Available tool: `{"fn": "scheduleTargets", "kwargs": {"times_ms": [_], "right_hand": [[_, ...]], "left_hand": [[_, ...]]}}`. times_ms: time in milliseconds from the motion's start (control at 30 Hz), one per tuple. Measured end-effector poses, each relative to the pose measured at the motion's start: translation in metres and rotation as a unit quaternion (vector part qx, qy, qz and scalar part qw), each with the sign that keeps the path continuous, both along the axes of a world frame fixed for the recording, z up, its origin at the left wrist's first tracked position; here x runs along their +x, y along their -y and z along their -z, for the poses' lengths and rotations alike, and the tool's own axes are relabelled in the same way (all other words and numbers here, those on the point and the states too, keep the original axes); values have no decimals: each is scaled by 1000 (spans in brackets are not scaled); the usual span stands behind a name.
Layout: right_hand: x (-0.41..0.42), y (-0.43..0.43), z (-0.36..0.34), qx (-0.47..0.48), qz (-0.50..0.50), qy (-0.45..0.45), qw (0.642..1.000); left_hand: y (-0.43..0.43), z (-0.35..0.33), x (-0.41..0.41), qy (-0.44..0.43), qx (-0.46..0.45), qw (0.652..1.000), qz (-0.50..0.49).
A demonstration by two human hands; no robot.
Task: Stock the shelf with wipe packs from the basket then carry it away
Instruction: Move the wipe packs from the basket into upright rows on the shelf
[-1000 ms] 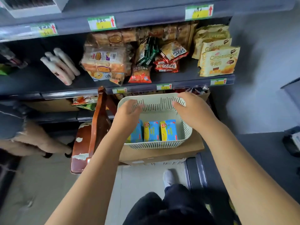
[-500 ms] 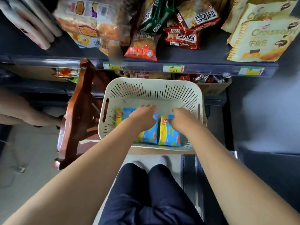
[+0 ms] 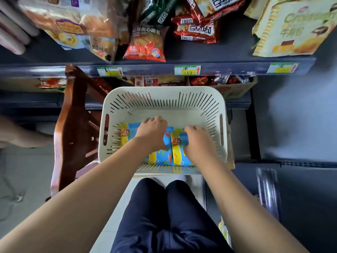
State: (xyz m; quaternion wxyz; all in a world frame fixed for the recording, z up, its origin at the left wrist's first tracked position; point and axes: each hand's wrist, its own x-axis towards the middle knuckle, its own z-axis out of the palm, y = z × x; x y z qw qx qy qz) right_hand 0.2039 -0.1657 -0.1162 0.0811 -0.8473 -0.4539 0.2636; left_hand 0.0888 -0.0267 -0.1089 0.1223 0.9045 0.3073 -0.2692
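Inside the basket (image 3: 164, 91) I observe the left hand (image 3: 152, 133) clamped on the middle pack (image 3: 160, 158), the right hand (image 3: 197, 143) clamped on the right pack (image 3: 179, 154).

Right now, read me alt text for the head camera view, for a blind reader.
Inside a cream slotted basket, the left hand grips the middle wipe pack and the right hand grips the right wipe pack; a third pack lies at the left. Above is a dark shelf of snack bags.
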Motion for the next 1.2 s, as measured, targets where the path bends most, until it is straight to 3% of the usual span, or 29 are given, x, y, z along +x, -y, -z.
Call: {"fn": "scheduleTargets", "kwargs": {"times_ms": [100, 167, 233, 300, 400, 500, 700, 833, 1000, 1200], "right_hand": [[2, 3, 2, -2, 109, -142, 984], [7, 8, 0, -58, 161, -215, 962], [11, 15, -1, -138, 146, -212, 956], [8, 19, -6, -152, 126, -181, 964], [2, 21, -25, -60, 185, -193, 962], [0, 24, -61, 53, 289, -260, 920], [9, 30, -164, 251, 334, -301, 857], [-5, 46, -238, 331, 321, -279, 842], [-38, 93, -313, 402, 343, -183, 829], [-76, 185, -393, 513, 409, -34, 754]], "left_hand": [[-1, -6, -3, 29, -26, 999, -16], [0, -8, -8, 47, -82, 993, -69], [-2, -10, -14, 72, -114, 985, -107], [-7, -15, -18, 101, -125, 978, -132], [-15, -32, -23, 166, -133, 959, -187], [-24, -57, -31, 264, -170, 909, -273], [-38, -145, -27, 375, -258, 832, -317], [-36, -207, -32, 415, -329, 798, -287], [-2, -270, -37, 447, -400, 776, -195], [70, -336, -31, 450, -497, 738, -82]]}}
